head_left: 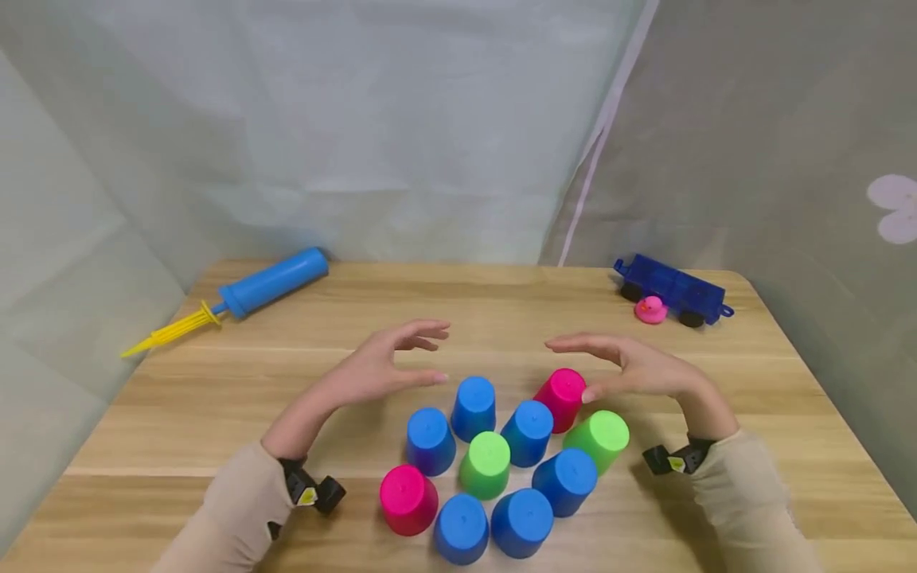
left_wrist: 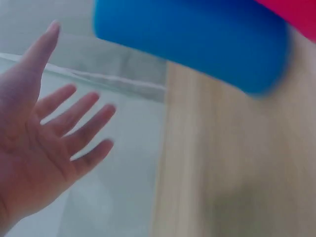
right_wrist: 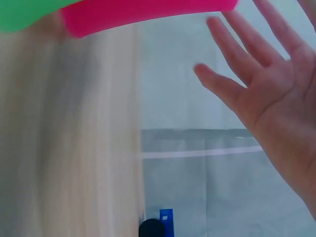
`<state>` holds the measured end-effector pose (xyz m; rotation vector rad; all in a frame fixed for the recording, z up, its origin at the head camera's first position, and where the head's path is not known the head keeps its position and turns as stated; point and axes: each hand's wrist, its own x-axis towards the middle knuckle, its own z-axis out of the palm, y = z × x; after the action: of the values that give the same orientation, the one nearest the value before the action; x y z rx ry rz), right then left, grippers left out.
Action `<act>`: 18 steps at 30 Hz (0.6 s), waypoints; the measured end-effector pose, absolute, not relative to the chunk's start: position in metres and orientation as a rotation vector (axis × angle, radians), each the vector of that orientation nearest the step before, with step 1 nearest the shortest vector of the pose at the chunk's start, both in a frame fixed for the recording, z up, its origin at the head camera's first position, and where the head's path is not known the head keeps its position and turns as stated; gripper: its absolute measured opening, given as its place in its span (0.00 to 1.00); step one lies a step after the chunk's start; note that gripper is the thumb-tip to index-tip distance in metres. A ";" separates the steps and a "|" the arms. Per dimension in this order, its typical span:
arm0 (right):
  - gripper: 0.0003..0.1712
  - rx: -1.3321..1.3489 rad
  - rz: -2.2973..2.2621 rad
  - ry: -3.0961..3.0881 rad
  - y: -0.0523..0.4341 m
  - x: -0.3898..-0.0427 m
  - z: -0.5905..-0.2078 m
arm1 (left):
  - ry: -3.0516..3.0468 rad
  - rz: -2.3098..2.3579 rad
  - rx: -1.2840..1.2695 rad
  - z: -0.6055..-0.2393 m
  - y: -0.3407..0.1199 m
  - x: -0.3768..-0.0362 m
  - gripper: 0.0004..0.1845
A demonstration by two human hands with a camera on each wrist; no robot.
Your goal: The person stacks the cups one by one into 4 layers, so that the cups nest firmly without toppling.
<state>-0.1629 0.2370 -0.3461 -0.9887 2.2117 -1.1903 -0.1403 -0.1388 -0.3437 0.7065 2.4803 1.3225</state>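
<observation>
Several upturned plastic cups stand clustered on the wooden table (head_left: 215, 398): several blue ones such as the blue cup (head_left: 474, 407), two pink ones (head_left: 561, 397) (head_left: 408, 499) and two green ones (head_left: 600, 438) (head_left: 485, 464). My left hand (head_left: 430, 354) hovers open behind and left of the cluster, holding nothing. My right hand (head_left: 573, 366) hovers open on the right, its thumb close to the far pink cup. The left wrist view shows the spread left hand (left_wrist: 54, 138) beside a blue cup (left_wrist: 192, 44). The right wrist view shows the open right hand (right_wrist: 266, 84) near a pink cup (right_wrist: 148, 12) and a green cup (right_wrist: 24, 12).
A blue hand pump (head_left: 265, 286) with a yellow handle lies at the far left corner. A blue toy wagon (head_left: 673, 288) and a pink rubber duck (head_left: 650, 309) sit at the far right. Grey fabric walls enclose the table on three sides.
</observation>
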 end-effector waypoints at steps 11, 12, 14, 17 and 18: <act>0.38 -1.133 -1.033 2.057 0.241 -0.167 -0.336 | 1.899 1.428 1.031 -0.354 -0.107 -0.152 0.33; 0.38 -1.144 -1.025 2.066 0.241 -0.167 -0.335 | 1.895 1.429 1.039 -0.356 -0.107 -0.152 0.33; 0.37 -1.178 -0.993 2.091 0.239 -0.165 -0.334 | 1.935 1.407 1.042 -0.359 -0.106 -0.151 0.31; 0.35 -1.223 -0.931 2.118 0.232 -0.164 -0.334 | 2.021 1.366 1.046 -0.365 -0.105 -0.149 0.29; 0.34 -1.228 -0.919 2.117 0.230 -0.163 -0.334 | 2.057 1.344 1.048 -0.366 -0.105 -0.149 0.28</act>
<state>-0.1634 0.2296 -0.3343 -1.2279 2.1166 -0.9194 -0.1486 -0.1045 -0.3662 1.0480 2.0573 1.3435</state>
